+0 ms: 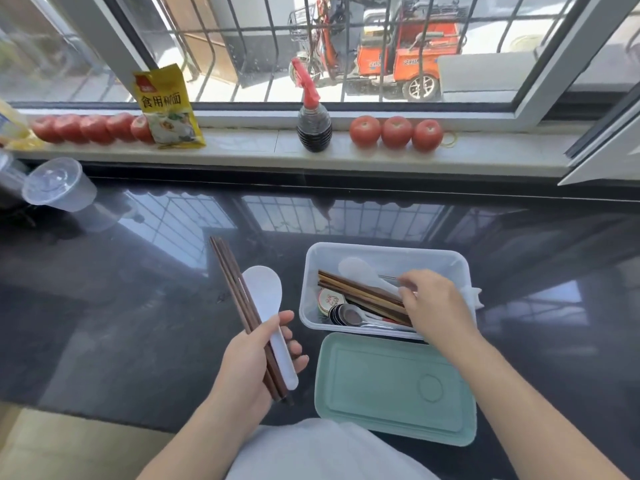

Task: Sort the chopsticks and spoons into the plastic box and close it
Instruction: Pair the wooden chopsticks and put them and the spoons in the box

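The right hand (431,306) reaches into the clear plastic box (450,261) and covers the near ends of what lies there, so it is hard to tell which piece its curled fingertips pinch; they seem to close on a thin handle beside the white scoop (356,268), but this cannot be made out for certain. Under the hand, a bundle of dark brown wooden chopsticks (360,294) lies slanted across the box, with shiny metal spoons (349,317) nested along the near wall and a small round patterned thing, partly hidden, at the left end. The box is a rounded, translucent rectangle standing on the glossy black counter (138,306), whose surface mirrors the window bars. Just in front of the box, touching or nearly so, the pale green lid (391,386) lies flat, smooth, with a raised rim and a faint pressed circle. The left hand (258,358) grips a pair of long brown chopsticks (235,289) together with a flat white plastic rice paddle (265,292), both slanting up and away over the counter, left of the box. On the pale sill stand a ribbed dark spray bottle (314,128) with a red nozzle, a yellow packet (168,105), and rows of red tomatoes (396,132); the left row is blurred and partly hidden by the packet. A clear lidded tub (59,185) lies on its side at the left edge.
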Motion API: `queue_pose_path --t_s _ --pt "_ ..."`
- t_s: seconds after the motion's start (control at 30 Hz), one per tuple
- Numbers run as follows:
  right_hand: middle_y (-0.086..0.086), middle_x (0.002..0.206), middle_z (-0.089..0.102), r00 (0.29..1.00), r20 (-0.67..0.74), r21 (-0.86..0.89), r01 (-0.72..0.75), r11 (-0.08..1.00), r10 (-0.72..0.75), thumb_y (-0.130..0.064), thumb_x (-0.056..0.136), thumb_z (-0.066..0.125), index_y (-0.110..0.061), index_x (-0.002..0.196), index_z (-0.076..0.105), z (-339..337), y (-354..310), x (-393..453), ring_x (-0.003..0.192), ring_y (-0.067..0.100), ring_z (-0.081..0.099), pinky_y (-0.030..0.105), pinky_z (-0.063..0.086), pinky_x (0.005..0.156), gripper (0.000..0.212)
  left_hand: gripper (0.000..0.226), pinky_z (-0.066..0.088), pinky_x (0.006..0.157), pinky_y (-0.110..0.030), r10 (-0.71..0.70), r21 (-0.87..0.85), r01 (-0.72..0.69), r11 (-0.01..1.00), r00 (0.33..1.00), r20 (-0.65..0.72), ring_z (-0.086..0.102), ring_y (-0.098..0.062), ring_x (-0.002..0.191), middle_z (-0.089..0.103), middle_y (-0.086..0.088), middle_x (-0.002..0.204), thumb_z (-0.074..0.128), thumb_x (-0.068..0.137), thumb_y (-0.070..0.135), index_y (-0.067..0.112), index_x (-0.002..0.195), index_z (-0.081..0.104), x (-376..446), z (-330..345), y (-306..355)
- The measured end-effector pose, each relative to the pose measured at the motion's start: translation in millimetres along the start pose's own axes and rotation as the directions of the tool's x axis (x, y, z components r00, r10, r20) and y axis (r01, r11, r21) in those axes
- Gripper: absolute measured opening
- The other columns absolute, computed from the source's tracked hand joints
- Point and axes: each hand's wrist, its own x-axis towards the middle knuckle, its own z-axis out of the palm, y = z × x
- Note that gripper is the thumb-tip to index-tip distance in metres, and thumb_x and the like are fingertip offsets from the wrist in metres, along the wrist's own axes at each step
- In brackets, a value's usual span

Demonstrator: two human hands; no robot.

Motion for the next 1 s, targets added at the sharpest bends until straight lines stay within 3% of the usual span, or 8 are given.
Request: queue_pose_path --t_s 0.1,0.2,0.3,0.4,0.53,0.67,0.83,1.0 --pt "-0.008 0.088 0.069 0.994 -0.112 0.262 0.024 0.965 0.006 -0.013 0.095 0.059 -0.019 0.092 0.073 -4.2 -28.7 -35.3 0.086 0.008 0.06 0.023 0.038 0.073 0.016 0.025 0.061 0.07 -0.041 0.044 0.033 -0.047 0.998 0.996 0.08 0.058 -0.019 0.065 0.054 -0.008 0.071 0.059 0.101 0.019 0.001 0.11 0.073 -2.8 7.4 -0.1" --pt "-0.009 0.076 0.07 0.98 0.173 0.564 -0.015 0.826 -0.101 -0.02 0.096 0.061 -0.02 0.088 0.07 7.2 -69.5 -63.1 0.071 0.003 0.062 0.028 0.049 0.072 0.013 0.028 0.059 0.089 -0.05 0.04 -0.003 -0.041 0.999 0.979 0.199 0.067 -0.025 0.083 0.064 -0.018 0.09 0.06 0.099 0.02 -0.001 0.111 0.074 -6.7 20.3 -0.1" --pt "-0.011 0.064 0.058 0.925 0.327 0.696 -0.098 0.711 -0.193 -0.024 0.099 0.062 -0.014 0.081 0.066 27.8 -99.1 -83.0 0.061 0.004 0.05 0.024 0.042 0.059 0.021 0.03 0.059 0.069 -0.04 -0.024 0.054 0.008 0.999 0.956 0.293 0.071 -0.03 0.089 0.073 -0.018 0.104 0.056 0.101 0.026 0.005 0.116 0.072 -11.6 30.8 -5.2" --pt "-0.009 0.066 0.066 0.948 0.305 0.727 -0.17 0.666 -0.091 -0.025 0.1 0.061 -0.013 0.082 0.07 37.6 -97.8 -78.4 0.063 0.008 0.059 0.038 0.055 0.062 0.023 0.032 0.058 0.078 -0.046 0.0 0.027 -0.008 1.0 0.958 0.286 0.071 -0.035 0.093 0.074 -0.021 0.109 0.053 0.103 0.025 0.001 0.118 0.069 -8.1 28.4 -9.0" --pt "-0.006 0.068 0.053 0.994 0.045 0.395 0.07 0.916 -0.096 -0.032 0.101 0.057 -0.014 0.073 0.06 6.1 -56.9 -37.0 0.072 0.016 0.051 0.037 0.039 0.067 0.033 0.026 0.061 0.068 -0.041 -0.009 -0.096 0.016 0.995 0.997 0.071 0.065 -0.025 0.062 0.066 -0.013 0.079 0.05 0.106 0.022 -0.001 0.104 0.063 0.1 12.9 -8.7" --pt "0.001 0.08 0.045 0.975 0.208 -0.156 0.107 0.982 -0.073 -0.03 0.104 0.049 -0.015 0.073 0.055 -20.4 -5.0 14.0 0.083 0.027 0.048 0.037 0.035 0.07 0.036 0.021 0.034 0.037 -0.02 -0.104 -0.164 0.095 0.982 0.993 -0.048 0.026 -0.008 0.033 0.03 0.003 0.048 0.049 0.105 0.019 0.005 0.092 0.058 6.5 -4.7 -7.9" --pt "0.006 0.098 0.057 0.973 0.22 -0.195 0.114 0.974 -0.07 -0.028 0.099 0.053 -0.014 0.095 0.064 7.9 11.2 33.2 0.095 0.03 0.056 0.037 0.044 0.079 0.019 0.02 0.03 0.036 -0.019 -0.176 -0.152 0.174 0.973 0.984 0.001 0.024 -0.008 0.033 0.027 0.003 0.048 0.052 0.102 0.019 0.007 0.086 0.056 3.4 2.6 -12.2" --pt "0.009 0.101 0.063 0.981 0.15 -0.376 0.169 0.911 -0.121 -0.025 0.096 0.051 -0.018 0.091 0.042 17.3 6.3 33.6 0.095 0.033 0.059 0.037 0.039 0.067 0.013 0.017 0.03 0.038 -0.021 -0.173 -0.073 0.175 0.982 0.985 0.023 0.024 -0.009 0.035 0.028 0.002 0.05 0.053 0.101 0.017 0.006 0.088 0.055 -1.8 8.0 -13.3"
